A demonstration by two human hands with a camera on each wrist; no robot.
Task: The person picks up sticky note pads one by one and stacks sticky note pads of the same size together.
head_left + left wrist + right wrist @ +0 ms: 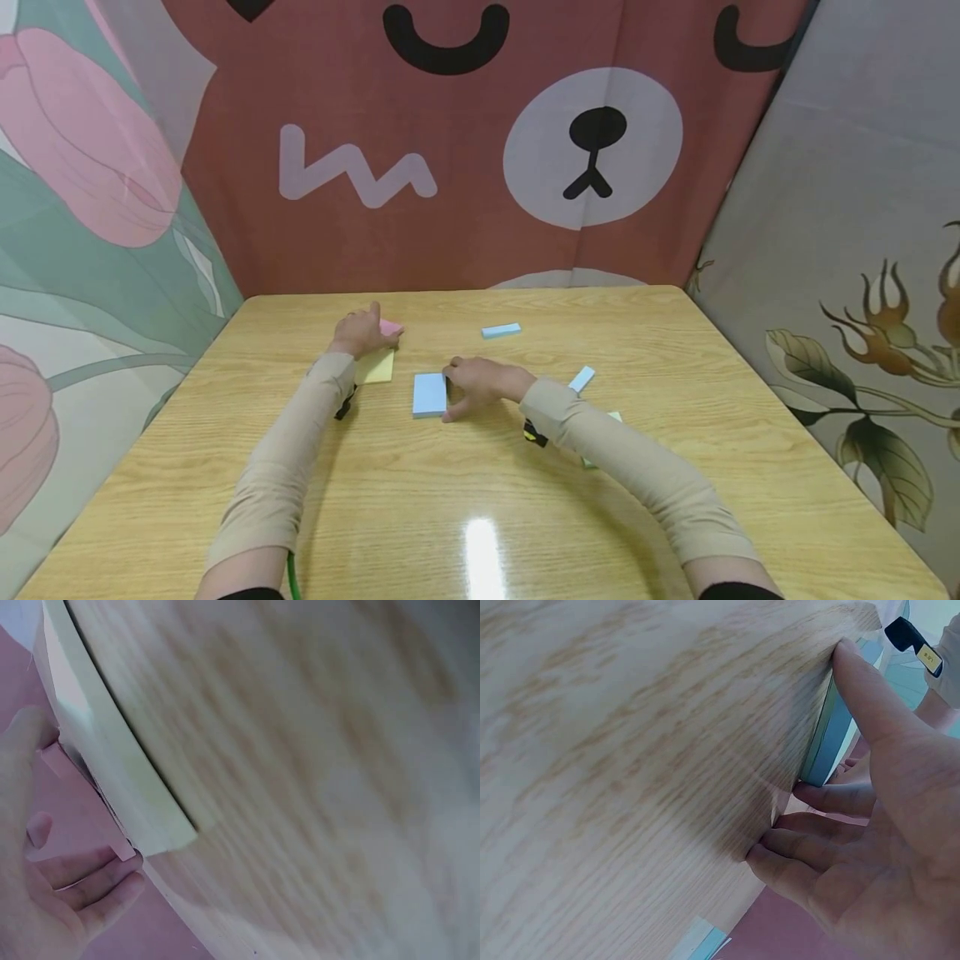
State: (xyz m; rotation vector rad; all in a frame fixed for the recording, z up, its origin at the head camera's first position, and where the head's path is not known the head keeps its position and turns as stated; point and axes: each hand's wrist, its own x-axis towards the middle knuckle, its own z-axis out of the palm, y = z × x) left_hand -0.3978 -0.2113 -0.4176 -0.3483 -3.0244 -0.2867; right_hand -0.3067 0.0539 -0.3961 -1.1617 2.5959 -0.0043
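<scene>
At the table's back left, my left hand (362, 332) pinches a small pink sticky note pad (390, 327) between thumb and fingers. The left wrist view shows that pink pad (90, 791) gripped by its two ends, alongside the edge of a yellow sticky note pad (161, 817). In the head view the yellow pad (378, 367) lies flat just in front of the hand. Right of it is a blue sticky note pad (429, 397). My right hand (483, 383) holds the blue pad's right side, thumb at the near corner, index finger at the far one; the other fingers touch the table.
A narrow light-blue pad (501, 331) lies toward the back of the table (405, 517). Another narrow blue pad (582, 379) sits beyond my right forearm. My right sleeve (630, 442) mostly covers a pale green pad (615, 416). Printed curtains stand behind and at both sides.
</scene>
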